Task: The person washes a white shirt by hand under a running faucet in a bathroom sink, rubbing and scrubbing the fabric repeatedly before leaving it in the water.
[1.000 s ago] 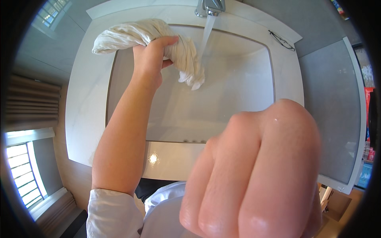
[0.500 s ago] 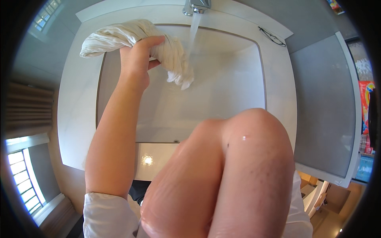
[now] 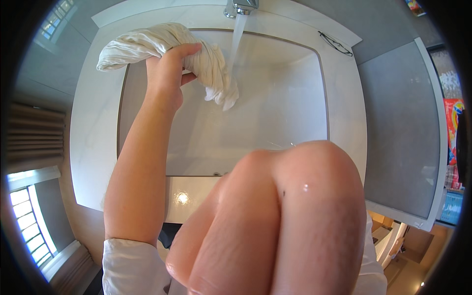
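My left hand (image 3: 169,69) is closed round a twisted cream-white cloth (image 3: 142,43), thumb on top and fingers underneath. One end of the cloth rests over the counter at the back left. Its other end hangs down into the white sink basin (image 3: 265,123), beside a stream of water (image 3: 238,42) running from the chrome tap (image 3: 244,7). Very close in the foreground is my right hand (image 3: 275,216), large and wet, its bent fingers pressed together. Its fingertips, and anything they may hold, are hidden. It covers the basin's near right part.
Black-framed glasses (image 3: 336,44) lie on the counter's back right corner. To the right stands a grey cabinet door (image 3: 400,132) with a pale edge, and coloured packages (image 3: 453,130) show beyond it. A barred window (image 3: 30,221) is at the lower left.
My right hand has shifted slightly down and its fingers have turned a little, showing more of them. The left hand keeps its hold on the cloth, and the water still runs.
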{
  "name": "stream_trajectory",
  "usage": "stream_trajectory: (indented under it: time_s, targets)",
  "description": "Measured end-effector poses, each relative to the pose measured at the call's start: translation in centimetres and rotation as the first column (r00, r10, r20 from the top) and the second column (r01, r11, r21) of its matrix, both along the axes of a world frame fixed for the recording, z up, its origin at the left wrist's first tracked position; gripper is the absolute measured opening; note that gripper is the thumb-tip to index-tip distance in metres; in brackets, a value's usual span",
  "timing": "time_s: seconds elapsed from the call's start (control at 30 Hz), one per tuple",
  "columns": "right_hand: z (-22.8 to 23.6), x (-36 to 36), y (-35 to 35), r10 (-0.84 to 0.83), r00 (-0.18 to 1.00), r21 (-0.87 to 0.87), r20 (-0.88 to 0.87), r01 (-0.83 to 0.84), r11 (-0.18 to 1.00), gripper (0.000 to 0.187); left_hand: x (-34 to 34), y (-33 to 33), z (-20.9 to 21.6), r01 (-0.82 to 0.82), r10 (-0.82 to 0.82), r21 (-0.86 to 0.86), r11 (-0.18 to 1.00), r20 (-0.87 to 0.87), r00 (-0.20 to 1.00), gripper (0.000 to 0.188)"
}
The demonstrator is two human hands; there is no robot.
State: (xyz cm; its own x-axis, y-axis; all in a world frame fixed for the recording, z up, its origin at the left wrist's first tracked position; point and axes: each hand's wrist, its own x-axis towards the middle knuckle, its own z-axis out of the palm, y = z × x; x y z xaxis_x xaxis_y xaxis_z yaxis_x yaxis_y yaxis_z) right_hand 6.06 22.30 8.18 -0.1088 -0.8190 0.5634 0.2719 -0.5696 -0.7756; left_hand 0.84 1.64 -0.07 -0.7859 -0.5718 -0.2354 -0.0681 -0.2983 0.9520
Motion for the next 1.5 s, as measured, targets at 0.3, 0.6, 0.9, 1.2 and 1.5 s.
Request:
stream_trajectory:
  time_s: [0.3,0.6,0.9,1.2,1.5]
  targets:
    - [0.5,0.1,0.4,-0.03,0.999,0.009,-0.015,0.03,1.0,0.011,-0.4,0.5,0.3,0.046,-0.046,0.031,0.998,-0.006,0.999,0.054]
    - [0.2,-0.1,0.4,-0.022,1.0,0.0,-0.012,0.022,1.0,0.011,-0.1,0.2,0.4,0.036,-0.036,0.026,0.999,0.01,0.999,0.055]
    - [0.0,-0.1,0.6,-0.025,1.0,0.011,-0.016,0.025,1.0,0.011,-0.3,0.2,-0.1,0.005,-0.005,0.003,1.0,-0.007,1.0,0.044]
    - [0.7,-0.1,1.2,-0.061,0.997,0.038,-0.042,0.062,0.997,0.011,-0.7,0.6,0.7,0.071,-0.071,0.04,0.997,0.001,0.997,0.056]
    - [0.5,-0.3,1.4,-0.041,0.999,0.035,-0.033,0.042,0.999,0.011,-0.2,0.2,0.5,0.072,-0.072,0.023,0.997,0.02,0.997,0.059]
